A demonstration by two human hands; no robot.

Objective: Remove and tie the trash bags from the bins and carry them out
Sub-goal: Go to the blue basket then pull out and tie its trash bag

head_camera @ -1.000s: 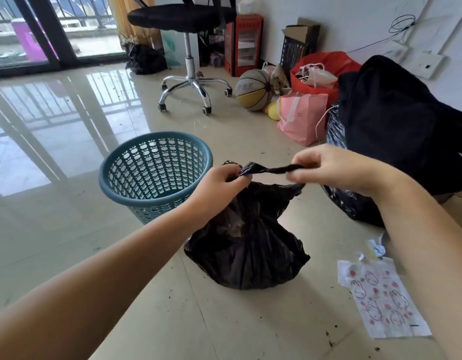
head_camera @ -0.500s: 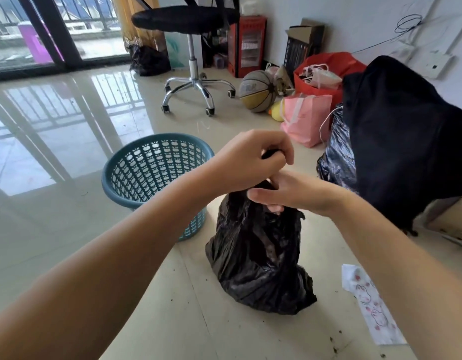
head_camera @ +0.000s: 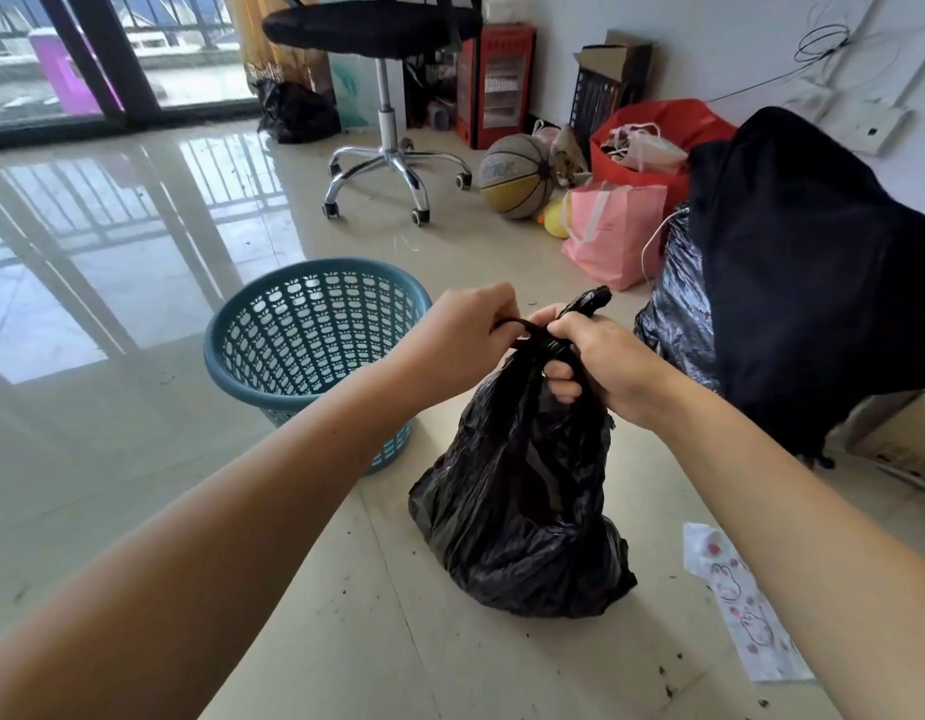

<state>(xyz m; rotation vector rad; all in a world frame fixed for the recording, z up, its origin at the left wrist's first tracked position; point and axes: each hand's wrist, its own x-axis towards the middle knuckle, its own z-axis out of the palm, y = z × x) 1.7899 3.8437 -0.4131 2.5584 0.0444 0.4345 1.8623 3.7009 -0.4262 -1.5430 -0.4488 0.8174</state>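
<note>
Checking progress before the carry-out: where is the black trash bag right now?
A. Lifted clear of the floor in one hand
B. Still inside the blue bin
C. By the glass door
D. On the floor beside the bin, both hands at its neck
D: the black trash bag sits on the tiled floor to the right of the blue bin, with the left hand and the right hand gripping its twisted neck.

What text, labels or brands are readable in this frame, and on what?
No text reads clearly.
Basketball: printed lettering on a pale panel, too blurred to read.
Red cabinet: markings on its front, too small to read.
Pink bag: faint print, unreadable.
Wrapper on the floor: rabbit drawings only, no words seen.
Black trash bag and blue bin: no lettering.
</note>
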